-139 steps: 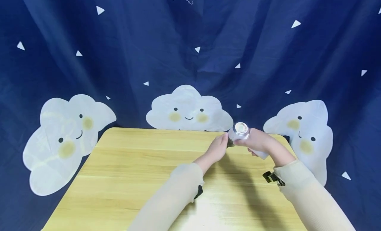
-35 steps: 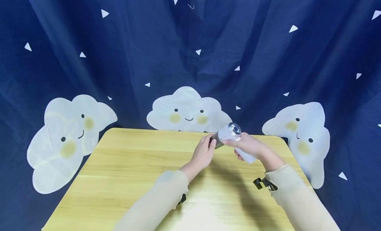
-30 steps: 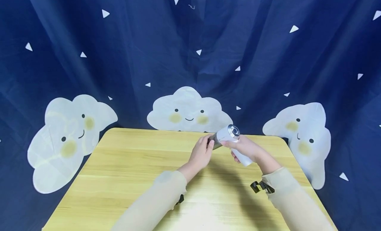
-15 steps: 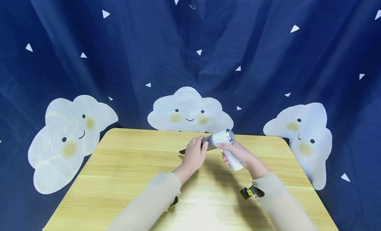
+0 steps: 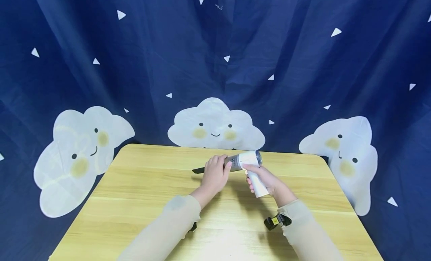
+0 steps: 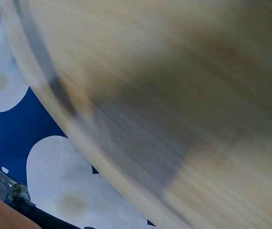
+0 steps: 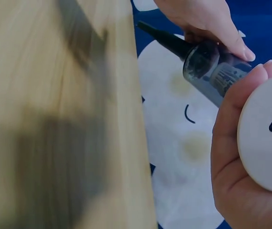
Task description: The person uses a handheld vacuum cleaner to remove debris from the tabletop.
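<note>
A white handheld vacuum cleaner is held above the table in the head view, its clear dust cup and thin black crevice nozzle pointing left. My right hand grips its pistol handle; the handle's round white base, with a dark slot, fills the right side of the right wrist view. Over the front of the dust cup my left hand holds on with fingers and thumb, hiding where the nozzle joins. Only part of the nozzle shows in the left wrist view.
Beneath the hands lies a light wood table with rounded far corners. Behind it hangs a dark blue curtain printed with smiling white clouds and small triangles. A black wrist mount sits at the right cuff.
The vacuum cleaner has swung from showing its rear vent to lying side-on, nozzle leftward. Both hands have moved left and nearer with it, and the vent's light ring is no longer bright.
</note>
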Tool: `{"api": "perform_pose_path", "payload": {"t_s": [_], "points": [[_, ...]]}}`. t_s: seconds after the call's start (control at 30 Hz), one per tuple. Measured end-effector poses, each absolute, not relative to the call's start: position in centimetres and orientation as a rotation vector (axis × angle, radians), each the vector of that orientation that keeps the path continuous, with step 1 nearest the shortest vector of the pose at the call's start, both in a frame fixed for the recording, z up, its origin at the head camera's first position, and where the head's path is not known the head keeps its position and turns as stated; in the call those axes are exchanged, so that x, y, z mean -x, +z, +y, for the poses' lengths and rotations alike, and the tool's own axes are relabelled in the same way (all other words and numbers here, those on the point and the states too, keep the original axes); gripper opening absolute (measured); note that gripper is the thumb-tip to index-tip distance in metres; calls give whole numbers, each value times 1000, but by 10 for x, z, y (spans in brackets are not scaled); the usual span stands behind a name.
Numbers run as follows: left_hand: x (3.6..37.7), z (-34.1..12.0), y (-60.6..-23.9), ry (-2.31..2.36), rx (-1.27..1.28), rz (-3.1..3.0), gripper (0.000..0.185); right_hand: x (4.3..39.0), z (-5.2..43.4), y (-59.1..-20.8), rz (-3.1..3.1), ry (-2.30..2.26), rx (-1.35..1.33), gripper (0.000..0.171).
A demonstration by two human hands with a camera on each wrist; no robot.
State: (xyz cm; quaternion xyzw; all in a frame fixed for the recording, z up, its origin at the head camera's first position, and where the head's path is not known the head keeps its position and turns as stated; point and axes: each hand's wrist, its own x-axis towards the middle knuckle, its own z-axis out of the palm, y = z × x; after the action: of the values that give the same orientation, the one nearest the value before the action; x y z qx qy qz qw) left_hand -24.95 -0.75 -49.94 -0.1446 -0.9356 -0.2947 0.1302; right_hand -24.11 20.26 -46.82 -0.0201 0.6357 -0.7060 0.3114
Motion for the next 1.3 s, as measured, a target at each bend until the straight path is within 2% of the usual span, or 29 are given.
{"api": "perform_pose_path", "payload": {"t_s": [1.03,1.3], "points": [[252,-17,-513,-702,428,-2800,55,243,202,-507,1204,-1962,110,44],[252,-19,-519,-668,431,-2806,60,242,200,-514,1149,-1971,119,46]]}}
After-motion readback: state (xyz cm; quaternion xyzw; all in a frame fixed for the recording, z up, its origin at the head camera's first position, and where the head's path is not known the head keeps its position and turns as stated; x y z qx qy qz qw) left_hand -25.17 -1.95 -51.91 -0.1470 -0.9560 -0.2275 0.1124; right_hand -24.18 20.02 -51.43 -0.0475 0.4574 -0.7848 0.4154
